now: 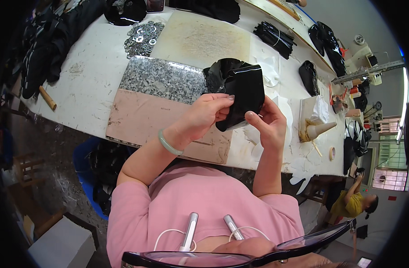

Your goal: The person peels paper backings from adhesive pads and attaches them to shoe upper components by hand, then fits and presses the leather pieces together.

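Observation:
Between my hands, above the worktable, I hold a glossy black piece of patent-leather-like material (245, 93), partly folded over at its far left. Finger and thumb of my left hand (210, 109) pinch its left edge. My right hand (269, 121) grips the lower right edge, thumb in front and fingers behind. Under and left of the piece lies a grey speckled stone slab (162, 79). Nearer to me is a worn pinkish board (155, 117). The underside of the black piece is hidden.
A pile of metal rings (143, 39) lies beside a pale cutting board (204, 35). A bundle of black strips (275, 39) sits farther right. On the right stands a glue-stained container (308, 118) with a cone-shaped nozzle. A wooden stick (47, 98) rests at the left edge.

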`<state>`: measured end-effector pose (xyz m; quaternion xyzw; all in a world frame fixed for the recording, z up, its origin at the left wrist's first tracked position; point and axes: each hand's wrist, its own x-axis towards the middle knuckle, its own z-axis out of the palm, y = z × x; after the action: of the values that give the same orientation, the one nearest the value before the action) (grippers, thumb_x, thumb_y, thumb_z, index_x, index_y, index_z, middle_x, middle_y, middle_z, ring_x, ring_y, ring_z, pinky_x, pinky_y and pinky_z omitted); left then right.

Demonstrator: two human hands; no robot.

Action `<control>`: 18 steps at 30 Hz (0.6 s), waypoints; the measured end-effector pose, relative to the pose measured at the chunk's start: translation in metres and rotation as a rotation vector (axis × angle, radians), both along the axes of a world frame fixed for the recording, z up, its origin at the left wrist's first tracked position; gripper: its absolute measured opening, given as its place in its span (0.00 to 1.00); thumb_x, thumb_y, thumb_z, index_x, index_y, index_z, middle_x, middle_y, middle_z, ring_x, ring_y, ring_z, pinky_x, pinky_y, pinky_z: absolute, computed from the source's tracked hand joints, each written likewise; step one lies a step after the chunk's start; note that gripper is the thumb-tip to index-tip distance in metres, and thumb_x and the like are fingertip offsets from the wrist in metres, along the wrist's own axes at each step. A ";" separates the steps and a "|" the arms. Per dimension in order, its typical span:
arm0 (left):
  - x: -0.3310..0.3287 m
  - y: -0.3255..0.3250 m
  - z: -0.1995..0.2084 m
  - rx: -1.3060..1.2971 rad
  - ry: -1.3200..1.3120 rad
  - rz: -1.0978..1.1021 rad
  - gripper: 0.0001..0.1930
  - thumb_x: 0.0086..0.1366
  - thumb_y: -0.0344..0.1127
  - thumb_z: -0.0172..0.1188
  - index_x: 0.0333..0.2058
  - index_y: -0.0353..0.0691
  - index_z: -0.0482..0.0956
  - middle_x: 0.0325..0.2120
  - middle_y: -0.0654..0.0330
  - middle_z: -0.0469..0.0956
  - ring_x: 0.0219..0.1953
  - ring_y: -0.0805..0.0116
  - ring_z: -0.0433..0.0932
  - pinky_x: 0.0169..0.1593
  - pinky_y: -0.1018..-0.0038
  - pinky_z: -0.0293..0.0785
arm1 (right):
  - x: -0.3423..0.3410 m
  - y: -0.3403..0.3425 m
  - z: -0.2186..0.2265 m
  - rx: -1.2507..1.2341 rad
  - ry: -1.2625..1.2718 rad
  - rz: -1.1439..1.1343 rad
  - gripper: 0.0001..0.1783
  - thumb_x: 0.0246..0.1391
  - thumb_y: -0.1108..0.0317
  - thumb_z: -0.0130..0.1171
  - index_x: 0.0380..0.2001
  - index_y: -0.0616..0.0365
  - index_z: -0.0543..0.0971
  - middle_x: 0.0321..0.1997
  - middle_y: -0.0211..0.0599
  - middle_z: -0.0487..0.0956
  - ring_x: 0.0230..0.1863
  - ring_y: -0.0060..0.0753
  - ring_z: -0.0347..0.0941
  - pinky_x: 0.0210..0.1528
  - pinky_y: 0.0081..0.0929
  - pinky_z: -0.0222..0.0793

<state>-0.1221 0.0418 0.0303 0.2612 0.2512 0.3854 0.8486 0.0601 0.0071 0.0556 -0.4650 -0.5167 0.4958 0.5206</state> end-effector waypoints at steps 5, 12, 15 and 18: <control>-0.003 -0.001 -0.010 0.030 -0.054 -0.034 0.07 0.67 0.35 0.52 0.32 0.40 0.74 0.20 0.73 0.66 0.21 0.86 0.60 0.26 0.85 0.56 | -0.003 -0.002 0.002 -0.003 0.030 -0.019 0.30 0.44 0.80 0.66 0.53 0.72 0.69 0.41 0.37 0.77 0.41 0.22 0.73 0.42 0.19 0.74; -0.007 -0.018 0.004 0.210 0.030 -0.027 0.18 0.61 0.26 0.60 0.50 0.30 0.69 0.40 0.58 0.79 0.41 0.79 0.76 0.47 0.82 0.71 | -0.006 -0.007 -0.001 0.000 0.057 -0.013 0.31 0.42 0.83 0.65 0.53 0.72 0.69 0.45 0.40 0.76 0.44 0.26 0.73 0.44 0.24 0.74; -0.011 -0.020 0.002 0.241 0.047 -0.026 0.19 0.61 0.26 0.59 0.50 0.30 0.68 0.39 0.59 0.79 0.41 0.79 0.76 0.46 0.81 0.72 | -0.004 -0.007 -0.006 -0.024 0.028 0.003 0.30 0.42 0.78 0.68 0.51 0.69 0.71 0.47 0.39 0.75 0.48 0.25 0.71 0.44 0.23 0.74; -0.017 -0.023 0.004 0.246 0.064 -0.032 0.19 0.61 0.25 0.59 0.50 0.30 0.68 0.40 0.59 0.79 0.42 0.78 0.76 0.47 0.80 0.72 | -0.003 -0.008 -0.012 0.085 -0.293 -0.046 0.32 0.39 0.75 0.71 0.51 0.67 0.72 0.46 0.38 0.76 0.49 0.28 0.70 0.48 0.26 0.71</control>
<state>-0.1387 0.0190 0.0341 0.3793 0.2251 0.3912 0.8077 0.0576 -0.0011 0.0435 -0.5216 -0.5968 0.3883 0.4702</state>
